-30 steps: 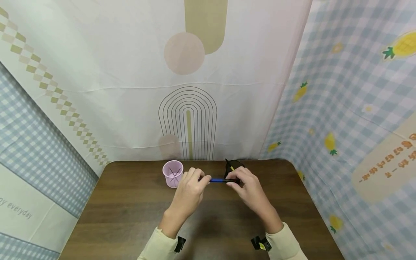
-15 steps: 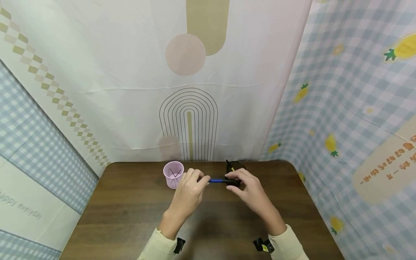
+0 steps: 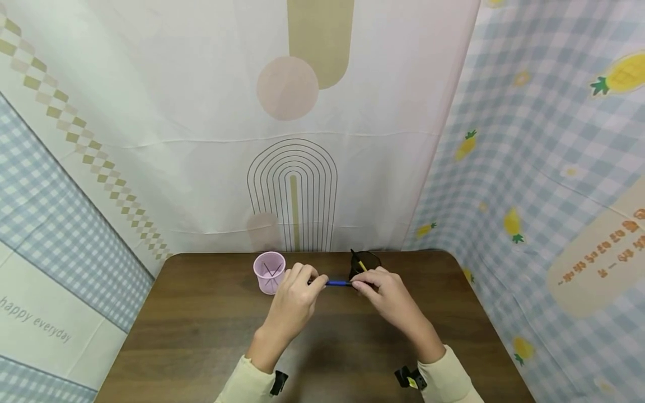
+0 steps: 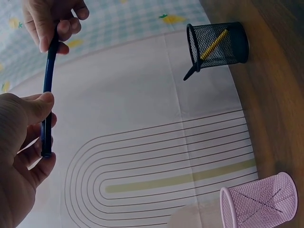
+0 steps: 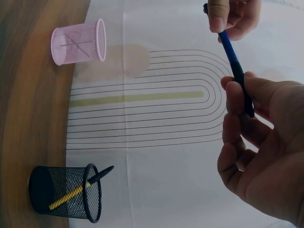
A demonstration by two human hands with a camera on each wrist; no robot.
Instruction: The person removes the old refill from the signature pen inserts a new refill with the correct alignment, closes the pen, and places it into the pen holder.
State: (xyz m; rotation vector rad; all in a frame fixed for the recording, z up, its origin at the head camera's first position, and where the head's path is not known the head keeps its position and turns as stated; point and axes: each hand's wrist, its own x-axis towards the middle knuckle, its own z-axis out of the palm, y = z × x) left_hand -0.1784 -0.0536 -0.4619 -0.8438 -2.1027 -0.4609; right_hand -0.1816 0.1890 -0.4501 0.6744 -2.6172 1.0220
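Note:
A blue pen [image 3: 339,283] with black ends is held level above the table between both hands. My left hand [image 3: 292,296] grips one end, with the thumb on top and the fingers behind it, as the left wrist view shows. At the other end, my right hand [image 3: 390,296] pinches the black section [image 5: 240,76] between thumb and fingers. Behind the right hand stands a black mesh pen cup [image 5: 42,190] with a yellow and black pen [image 5: 71,197] leaning in it. A pink mesh pen cup [image 3: 264,280] stands just left of the left hand.
Brown wooden table [image 3: 201,336] beneath both hands. Its back edge meets a pale patterned cloth [image 3: 211,184], and a checked cloth with pineapples [image 3: 534,140] hangs along the right side.
The right thumb and fingers have closed in on the pen's black end, which showed between them before. The left hand keeps its grip almost unmoved. Both cups stay in place.

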